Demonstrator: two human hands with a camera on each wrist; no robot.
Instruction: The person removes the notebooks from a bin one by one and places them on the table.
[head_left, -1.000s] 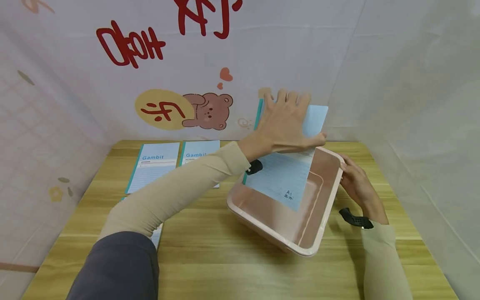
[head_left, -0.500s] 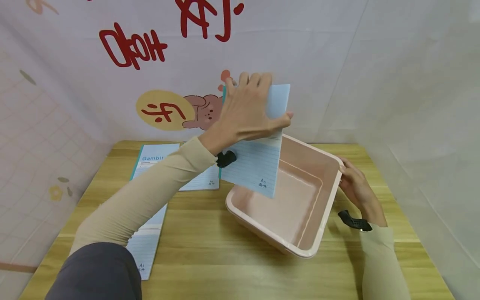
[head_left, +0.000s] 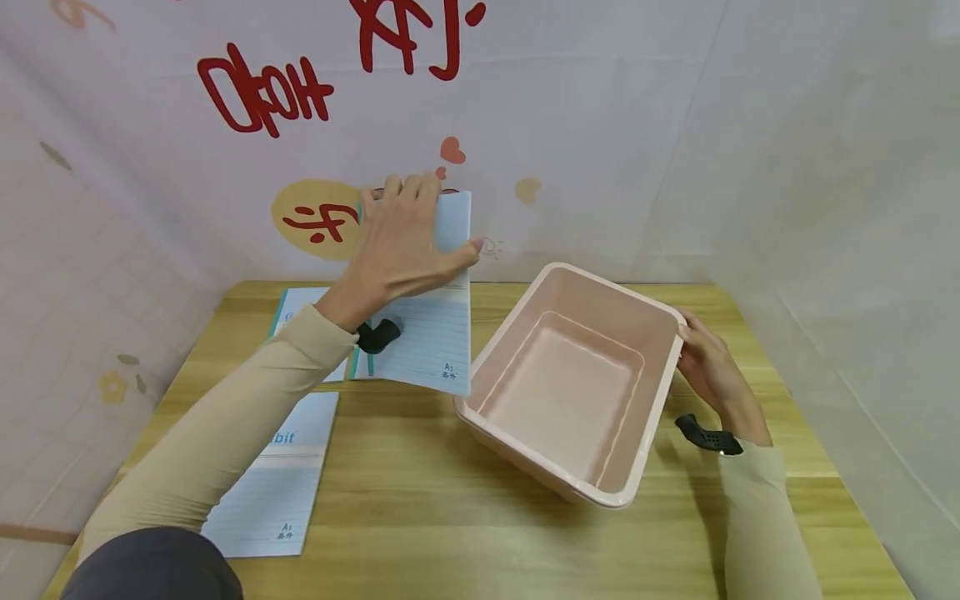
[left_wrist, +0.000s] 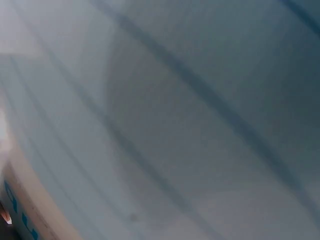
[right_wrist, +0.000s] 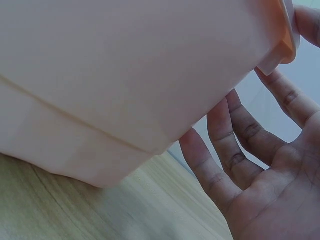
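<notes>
My left hand [head_left: 408, 242] grips a light blue notebook [head_left: 420, 342] with a teal spine, holding it upright above the back of the table. Its lined cover fills the left wrist view, too close and blurred for detail. With thumb at the rim and fingers against the outer wall, my right hand [head_left: 708, 367] holds the right corner of a pale pink plastic basin [head_left: 517, 446]. No items show inside the basin. In the right wrist view, fingertips [right_wrist: 195, 145] touch the basin's outside.
One Gambit notebook [head_left: 300, 304] lies at the back left, partly behind my left arm. Another notebook [head_left: 277, 492] lies nearer the front. A teal spine edge [head_left: 356, 365] shows below the held notebook. A printed cloth wall [head_left: 600, 125] stands behind the wooden table [head_left: 420, 517].
My left hand has carried the notebook leftward from over the basin to above the notebooks at the back left. The right hand and basin have stayed nearly still.
</notes>
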